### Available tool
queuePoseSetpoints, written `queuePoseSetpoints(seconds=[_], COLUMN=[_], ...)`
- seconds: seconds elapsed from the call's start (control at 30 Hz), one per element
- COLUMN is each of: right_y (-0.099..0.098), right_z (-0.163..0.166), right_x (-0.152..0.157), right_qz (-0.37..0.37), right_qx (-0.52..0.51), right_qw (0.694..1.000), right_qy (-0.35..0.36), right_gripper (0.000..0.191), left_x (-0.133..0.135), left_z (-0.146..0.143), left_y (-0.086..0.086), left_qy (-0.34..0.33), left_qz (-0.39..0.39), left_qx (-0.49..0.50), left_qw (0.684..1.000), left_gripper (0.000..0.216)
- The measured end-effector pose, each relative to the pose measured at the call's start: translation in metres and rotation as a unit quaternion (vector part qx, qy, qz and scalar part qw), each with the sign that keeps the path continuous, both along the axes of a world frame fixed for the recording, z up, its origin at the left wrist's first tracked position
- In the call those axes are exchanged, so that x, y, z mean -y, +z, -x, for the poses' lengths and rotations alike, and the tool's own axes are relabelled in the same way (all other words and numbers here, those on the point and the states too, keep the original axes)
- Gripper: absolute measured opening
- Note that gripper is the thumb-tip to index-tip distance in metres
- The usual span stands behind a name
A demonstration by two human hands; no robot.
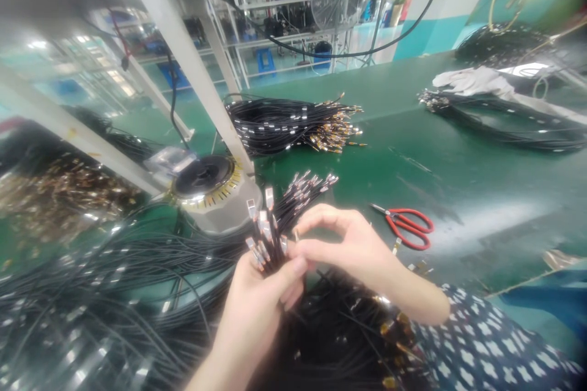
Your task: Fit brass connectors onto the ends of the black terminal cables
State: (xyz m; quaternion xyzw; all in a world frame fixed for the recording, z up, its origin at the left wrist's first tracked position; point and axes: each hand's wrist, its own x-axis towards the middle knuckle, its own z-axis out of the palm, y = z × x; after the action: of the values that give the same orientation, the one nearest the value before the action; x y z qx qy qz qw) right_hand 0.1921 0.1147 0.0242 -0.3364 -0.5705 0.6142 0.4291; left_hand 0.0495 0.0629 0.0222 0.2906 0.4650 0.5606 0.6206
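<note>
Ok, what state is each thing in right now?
left hand, closed around the wire bunch
wire bunch, held upright, metal ends fanned out
right hand, fingers pinching at the wire bunch
scissors, shut, lying flat on the table
far bundle, lying on the table, untouched

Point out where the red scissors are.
Head view: the red scissors lie on the green table, right of the right hand, which pinches the black cables.

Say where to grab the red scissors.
Scissors: take the red handle loops, from above and the right. They lie flat and shut on the table, blades pointing left toward the right hand; loops lie clear of the wires.
</note>
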Motion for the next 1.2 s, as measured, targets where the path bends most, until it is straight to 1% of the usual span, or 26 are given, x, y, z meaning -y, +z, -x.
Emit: queuePoseSetpoints(seconds=[0.07,0.13,0.17,0.23,0.3,0.4,0.47,0.53,0.6,0.67,0.73,0.8,0.87,0.93,1.0,1.07,1.13,1.2], right_y=[0.0,0.0,0.0,0.0,-0.001,-0.002,-0.002,-0.003,-0.002,-0.001,0.001,0.002,0.002,0.001,0.001,0.002,0.003,0.003], right_z=[-0.003,-0.006,-0.008,-0.012,-0.016,-0.022,-0.022,-0.019,-0.015,-0.011,-0.008,-0.009,-0.011,-0.013,-0.014,-0.013,-0.012,-0.011], right_x=[-0.005,-0.009,-0.011,-0.013,-0.015,-0.019,-0.021,-0.022,-0.022,-0.02,-0.018,-0.017,-0.018,-0.02,-0.022,-0.023,-0.022,-0.02], right_qz=[0.053,0.057,0.041,-0.008,-0.061,-0.123,-0.136,-0.139,-0.142,-0.138,-0.126,-0.117,-0.116,-0.112,-0.108,-0.103,-0.097,-0.088], right_qx=[-0.049,-0.078,-0.081,-0.066,-0.043,0.003,0.024,0.043,0.069,0.095,0.101,0.09,0.076,0.066,0.059,0.051,0.046,0.044], right_qw=[0.994,0.985,0.985,0.987,0.987,0.983,0.986,0.989,0.987,0.986,0.987,0.989,0.99,0.991,0.992,0.993,0.993,0.994], right_qy=[0.081,0.14,0.15,0.146,0.142,0.139,0.094,0.038,0.011,0.012,0.009,0.007,0.007,0.017,0.027,0.036,0.043,0.051], right_gripper=[0.01,0.012,0.012,0.013,0.015,0.026,0.03,0.023,0.012,0.008,0.011,0.011,0.011,0.014,0.016,0.015,0.014,0.014], left_x=[0.0,-0.002,-0.003,-0.005,-0.006,-0.006,-0.005,-0.004,-0.003,-0.003,-0.002,-0.001,0.0,0.001,0.002,0.002,0.003,0.003], left_z=[0.003,0.007,0.008,0.01,0.011,0.01,0.008,0.006,0.003,0.0,-0.001,-0.002,0.0,0.002,0.004,0.004,0.004,0.003], left_y=[0.0,-0.001,-0.001,-0.001,-0.003,-0.006,-0.008,-0.009,-0.009,-0.007,-0.005,-0.003,-0.002,-0.002,-0.002,-0.002,-0.002,-0.004], left_qy=[-0.042,-0.098,-0.124,-0.159,-0.166,-0.139,-0.106,-0.078,-0.057,-0.047,-0.031,0.017,0.087,0.125,0.108,0.064,0.033,0.019], left_qz=[0.001,0.009,0.015,0.025,0.024,-0.001,-0.015,-0.019,-0.02,-0.018,-0.003,0.009,0.0,-0.016,-0.018,-0.015,-0.014,-0.01], left_qx=[0.02,0.046,0.059,0.081,0.085,0.069,0.057,0.047,0.033,0.017,0.007,-0.011,-0.043,-0.064,-0.062,-0.063,-0.089,-0.119], left_qw=[0.999,0.994,0.99,0.984,0.982,0.988,0.993,0.996,0.998,0.999,1.0,1.0,0.995,0.99,0.992,0.996,0.995,0.993], left_gripper=[0.017,0.018,0.02,0.022,0.02,0.015,0.018,0.021,0.021,0.018,0.018,0.02,0.021,0.02,0.019,0.021,0.024,0.023])
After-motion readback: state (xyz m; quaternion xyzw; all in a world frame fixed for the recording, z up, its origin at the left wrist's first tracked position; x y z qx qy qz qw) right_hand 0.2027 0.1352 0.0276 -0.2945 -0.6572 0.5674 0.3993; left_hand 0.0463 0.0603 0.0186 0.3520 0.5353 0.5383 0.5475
